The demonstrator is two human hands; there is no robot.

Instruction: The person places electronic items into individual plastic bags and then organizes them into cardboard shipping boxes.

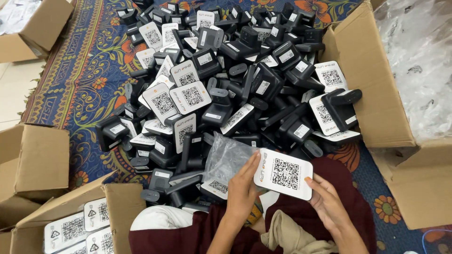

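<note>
My left hand (242,188) and right hand (325,197), both pinching one glossy white rounded-corner card (285,174) beside a crinkled clear plastic bag (226,157).

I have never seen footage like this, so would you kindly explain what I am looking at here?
This single picture comes from a camera on a person's head, looking down at their own bare hands. The left hand and right hand together hold a white card with a square code, partly in a clear plastic bag. Ahead, a big pile of black devices with similar cards lies on a patterned rug. Open cardboard boxes stand around; the one at lower left holds more cards.
</note>
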